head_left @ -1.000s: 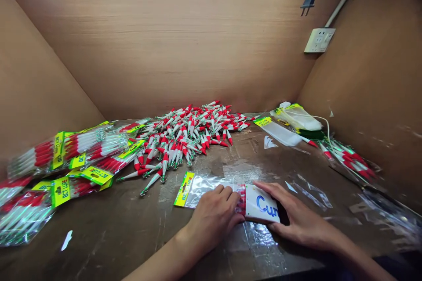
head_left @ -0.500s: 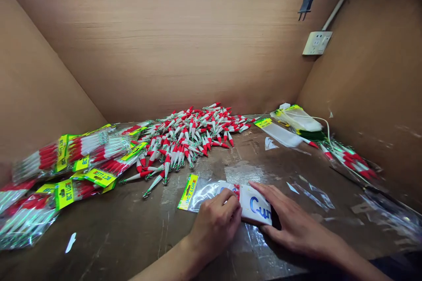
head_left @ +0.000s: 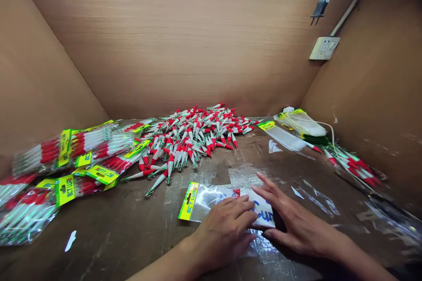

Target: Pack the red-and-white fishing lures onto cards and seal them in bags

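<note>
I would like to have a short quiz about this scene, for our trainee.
1. Which is nearer the yellow-green header of the clear plastic bag being handled: left hand or right hand?
2. True or false: the black two-pin plug is inserted in the white wall socket.
3. Choose: the loose red-and-white spindle-shaped lures lie (A) in a bucket, (B) in a heap, (C) in one row.

Key: 1. left hand; 2. false; 3. B

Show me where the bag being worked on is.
In the head view, the bag lies low centre, partly covered by the left hand, with loose lures beyond.
</note>
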Demonstrator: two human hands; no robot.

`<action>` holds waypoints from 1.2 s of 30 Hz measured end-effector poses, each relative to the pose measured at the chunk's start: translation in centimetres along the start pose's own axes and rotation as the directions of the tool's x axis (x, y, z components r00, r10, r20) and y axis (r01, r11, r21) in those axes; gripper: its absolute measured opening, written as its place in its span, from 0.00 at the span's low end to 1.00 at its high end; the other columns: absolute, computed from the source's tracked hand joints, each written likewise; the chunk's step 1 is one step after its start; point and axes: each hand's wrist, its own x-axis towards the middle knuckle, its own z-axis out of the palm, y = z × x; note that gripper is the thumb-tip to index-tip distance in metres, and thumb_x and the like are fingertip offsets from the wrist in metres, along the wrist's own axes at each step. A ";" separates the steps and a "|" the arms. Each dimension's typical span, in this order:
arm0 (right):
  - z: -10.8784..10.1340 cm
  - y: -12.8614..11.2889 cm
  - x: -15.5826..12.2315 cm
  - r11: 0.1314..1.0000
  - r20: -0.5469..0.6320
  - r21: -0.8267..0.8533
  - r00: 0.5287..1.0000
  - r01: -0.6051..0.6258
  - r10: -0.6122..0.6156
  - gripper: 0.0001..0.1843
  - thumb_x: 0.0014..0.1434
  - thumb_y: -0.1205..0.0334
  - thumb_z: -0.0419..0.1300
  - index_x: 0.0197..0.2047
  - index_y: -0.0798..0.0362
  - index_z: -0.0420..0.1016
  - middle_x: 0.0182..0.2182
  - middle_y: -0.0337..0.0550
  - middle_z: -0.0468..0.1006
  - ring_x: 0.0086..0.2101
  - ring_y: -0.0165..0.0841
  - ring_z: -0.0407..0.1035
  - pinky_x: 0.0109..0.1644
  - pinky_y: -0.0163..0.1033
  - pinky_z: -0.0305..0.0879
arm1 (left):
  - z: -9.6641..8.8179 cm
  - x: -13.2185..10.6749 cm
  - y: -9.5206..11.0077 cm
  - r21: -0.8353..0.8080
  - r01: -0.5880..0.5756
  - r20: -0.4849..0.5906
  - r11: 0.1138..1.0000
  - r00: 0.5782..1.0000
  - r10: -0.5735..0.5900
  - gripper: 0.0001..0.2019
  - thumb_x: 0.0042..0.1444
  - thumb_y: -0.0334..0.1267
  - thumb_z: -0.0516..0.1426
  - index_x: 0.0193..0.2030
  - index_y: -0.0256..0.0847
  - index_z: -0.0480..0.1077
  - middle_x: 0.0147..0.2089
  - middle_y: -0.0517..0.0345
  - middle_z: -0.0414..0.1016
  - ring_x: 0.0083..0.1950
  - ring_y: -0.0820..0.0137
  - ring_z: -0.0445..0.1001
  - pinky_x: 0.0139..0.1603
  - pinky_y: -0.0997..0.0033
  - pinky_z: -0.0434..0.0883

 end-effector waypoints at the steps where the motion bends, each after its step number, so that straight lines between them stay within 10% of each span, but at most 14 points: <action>1: -0.1 -0.1 0.0 1.000 0.002 -0.010 1.000 0.013 -0.013 0.46 0.60 0.58 0.63 0.76 0.39 0.45 0.76 0.42 0.29 0.72 0.48 0.41 0.72 0.54 0.50 | 0.0 0.0 0.0 -0.007 -0.005 0.010 1.000 1.000 0.005 0.20 0.62 0.37 0.61 0.60 0.45 0.66 0.63 0.52 0.72 0.70 0.59 0.64 0.71 0.54 0.61; 6: -0.8 -0.1 0.3 1.000 0.111 0.012 0.993 0.024 -0.025 0.43 0.61 0.55 0.63 0.75 0.39 0.51 0.76 0.43 0.40 0.71 0.48 0.45 0.72 0.53 0.50 | -0.4 -0.1 -0.3 -0.021 -0.032 0.037 0.999 0.999 0.032 0.23 0.64 0.35 0.59 0.64 0.45 0.63 0.67 0.52 0.68 0.72 0.61 0.60 0.73 0.55 0.58; 12: 0.7 1.2 -0.1 0.999 0.037 0.037 0.999 -0.025 0.023 0.48 0.60 0.52 0.64 0.76 0.45 0.44 0.75 0.48 0.44 0.71 0.47 0.43 0.74 0.55 0.45 | -0.5 -0.7 -1.4 0.075 0.176 0.106 0.982 0.977 -0.183 0.48 0.59 0.58 0.61 0.77 0.44 0.40 0.78 0.41 0.42 0.77 0.47 0.43 0.72 0.34 0.49; 21: 1.1 0.9 0.4 0.995 -0.109 0.098 0.994 0.015 -0.004 0.48 0.50 0.58 0.71 0.71 0.52 0.60 0.66 0.53 0.64 0.65 0.48 0.58 0.70 0.53 0.54 | -2.2 -0.5 -0.5 0.026 0.290 0.241 0.957 0.927 -0.287 0.47 0.62 0.66 0.52 0.77 0.51 0.32 0.79 0.47 0.27 0.78 0.50 0.32 0.74 0.40 0.43; 25: 0.2 0.3 1.1 0.993 -0.137 0.090 0.989 0.070 -0.058 0.47 0.49 0.57 0.72 0.70 0.50 0.61 0.65 0.53 0.65 0.62 0.49 0.61 0.68 0.54 0.58 | -3.7 2.4 -2.3 -0.002 0.217 0.263 0.976 0.942 -0.209 0.61 0.47 0.70 0.62 0.77 0.42 0.38 0.79 0.39 0.36 0.78 0.42 0.33 0.73 0.36 0.39; 31: -4.0 -3.6 2.9 0.981 -0.231 0.048 0.957 0.191 -0.175 0.53 0.52 0.55 0.73 0.74 0.44 0.50 0.63 0.51 0.67 0.60 0.47 0.64 0.64 0.53 0.63 | -4.1 6.3 -2.7 -0.094 0.163 0.078 0.982 0.985 -0.156 0.47 0.41 0.61 0.68 0.66 0.45 0.61 0.60 0.43 0.72 0.62 0.41 0.68 0.69 0.30 0.46; 36: -8.2 -5.5 4.4 0.941 -0.622 0.036 0.744 0.338 -0.243 0.53 0.59 0.51 0.67 0.76 0.43 0.39 0.67 0.52 0.60 0.62 0.48 0.61 0.67 0.57 0.60 | -8.8 7.0 -2.6 -0.420 0.132 -0.111 0.898 0.974 -0.195 0.33 0.47 0.58 0.67 0.53 0.40 0.68 0.47 0.48 0.73 0.47 0.52 0.72 0.54 0.46 0.69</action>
